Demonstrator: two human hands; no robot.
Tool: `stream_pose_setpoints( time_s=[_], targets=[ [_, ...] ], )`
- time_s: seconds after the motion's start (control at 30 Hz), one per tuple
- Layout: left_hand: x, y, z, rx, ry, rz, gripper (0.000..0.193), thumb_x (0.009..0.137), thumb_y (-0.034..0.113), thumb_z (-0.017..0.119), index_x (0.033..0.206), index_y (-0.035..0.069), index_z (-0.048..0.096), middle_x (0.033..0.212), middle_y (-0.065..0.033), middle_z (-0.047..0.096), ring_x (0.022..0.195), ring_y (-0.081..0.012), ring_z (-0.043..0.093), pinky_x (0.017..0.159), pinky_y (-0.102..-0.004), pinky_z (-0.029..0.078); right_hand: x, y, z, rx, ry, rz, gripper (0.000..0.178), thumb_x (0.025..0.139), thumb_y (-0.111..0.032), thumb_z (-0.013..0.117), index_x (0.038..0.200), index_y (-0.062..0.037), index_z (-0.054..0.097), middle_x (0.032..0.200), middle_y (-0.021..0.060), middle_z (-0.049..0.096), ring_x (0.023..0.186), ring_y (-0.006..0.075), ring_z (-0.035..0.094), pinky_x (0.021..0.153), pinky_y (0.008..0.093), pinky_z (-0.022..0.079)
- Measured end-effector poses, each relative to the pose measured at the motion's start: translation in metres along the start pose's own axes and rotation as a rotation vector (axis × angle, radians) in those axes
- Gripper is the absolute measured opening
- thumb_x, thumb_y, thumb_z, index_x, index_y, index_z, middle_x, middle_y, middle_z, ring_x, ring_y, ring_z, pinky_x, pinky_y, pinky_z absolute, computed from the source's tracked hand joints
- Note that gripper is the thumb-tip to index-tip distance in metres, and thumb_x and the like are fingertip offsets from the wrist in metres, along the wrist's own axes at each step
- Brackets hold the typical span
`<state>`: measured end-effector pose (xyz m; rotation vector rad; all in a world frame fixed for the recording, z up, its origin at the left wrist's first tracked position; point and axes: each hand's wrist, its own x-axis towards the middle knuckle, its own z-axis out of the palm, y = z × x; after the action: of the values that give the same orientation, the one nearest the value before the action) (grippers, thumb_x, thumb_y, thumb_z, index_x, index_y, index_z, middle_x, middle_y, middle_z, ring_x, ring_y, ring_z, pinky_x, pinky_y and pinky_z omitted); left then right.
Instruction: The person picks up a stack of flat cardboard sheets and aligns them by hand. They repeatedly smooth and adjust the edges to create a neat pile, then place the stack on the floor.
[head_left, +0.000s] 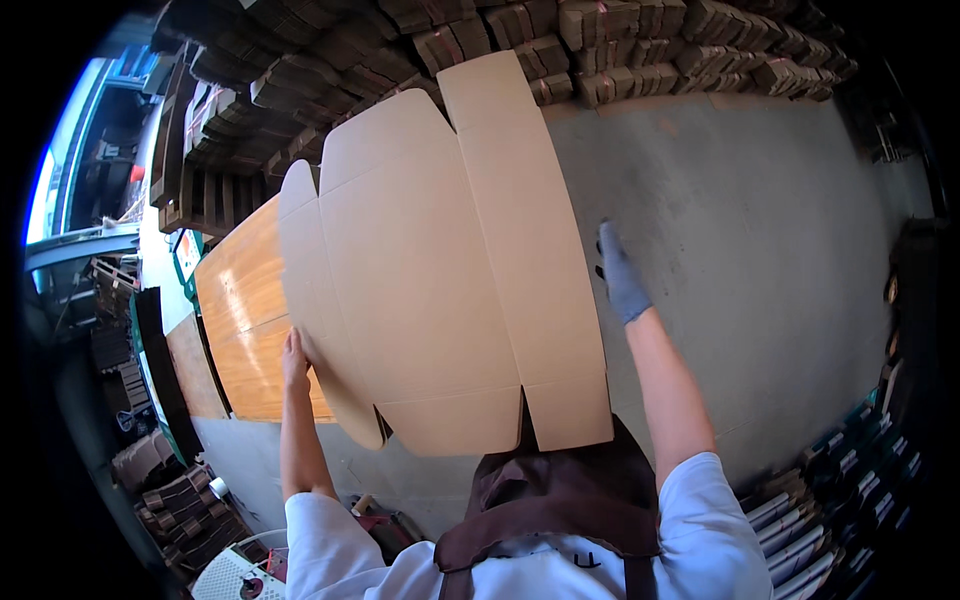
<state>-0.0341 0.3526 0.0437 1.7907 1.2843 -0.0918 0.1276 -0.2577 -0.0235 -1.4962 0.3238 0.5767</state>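
Observation:
A large flat cardboard box blank (420, 270), with crease lines and slotted flaps, spreads in front of me. Its left part overlaps a shiny orange-brown wooden tabletop (245, 300), and its near edge reaches my dark apron. My bare left hand (296, 362) grips the blank's left edge, with some fingers hidden at the board. On the other side, my right hand (623, 280) wears a grey glove and is held just off the blank's right edge. Its fingers are stretched out, with nothing visible in them; small dark patches show by the fingertips.
Bundled stacks of folded cardboard (620, 60) line the far side, some on a wooden pallet (180, 180). Grey floor (720, 250) stretches to the right. Long pale bars (800, 540) lie at the lower right. A white perforated plastic object (235, 575) stands at the lower left.

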Motion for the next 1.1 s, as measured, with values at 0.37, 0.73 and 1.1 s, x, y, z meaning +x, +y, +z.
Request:
stream_pose_setpoints(
  time_s=[0.37, 0.73, 1.1],
  targets=[
    [0.018, -0.034, 0.012, 0.054, 0.02, 0.144, 0.064, 0.099, 0.055, 0.065, 0.127, -0.003, 0.064, 0.118, -0.0109, 0.07, 0.105, -0.0194, 0.062, 0.092, -0.0354, 0.051, 0.018, -0.019, 0.018, 0.009, -0.166, -0.039, 0.096, 0.102, -0.064, 0.051, 0.162, 0.0047, 0.021, 0.168, 0.0204, 0.028, 0.155, 0.0286, 0.029, 0.125, 0.0342, 0.026],
    [-0.104, 0.102, 0.146, 0.961, -0.155, 1.197, 0.069, 0.097, 0.04, 0.065, 0.157, 0.014, 0.042, 0.167, -0.0142, 0.032, 0.157, -0.0347, 0.023, 0.126, -0.0578, 0.015, 0.043, -0.023, 0.003, 0.017, -0.112, 0.069, 0.087, 0.101, -0.058, 0.057, 0.157, 0.0051, 0.035, 0.163, 0.0189, 0.04, 0.149, 0.0273, 0.039, 0.121, 0.0343, 0.033],
    [-0.111, 0.108, 0.183, 0.973, -0.462, 1.366, 0.077, 0.098, 0.059, 0.054, 0.162, 0.02, 0.034, 0.172, -0.0081, 0.02, 0.16, -0.029, 0.014, 0.125, -0.0628, 0.015, 0.013, -0.051, 0.022, 0.148, -0.079, 0.188, 0.075, 0.107, -0.055, 0.048, 0.155, 0.0016, 0.041, 0.158, 0.0148, 0.047, 0.142, 0.0239, 0.047, 0.115, 0.0355, 0.041]
  ],
)
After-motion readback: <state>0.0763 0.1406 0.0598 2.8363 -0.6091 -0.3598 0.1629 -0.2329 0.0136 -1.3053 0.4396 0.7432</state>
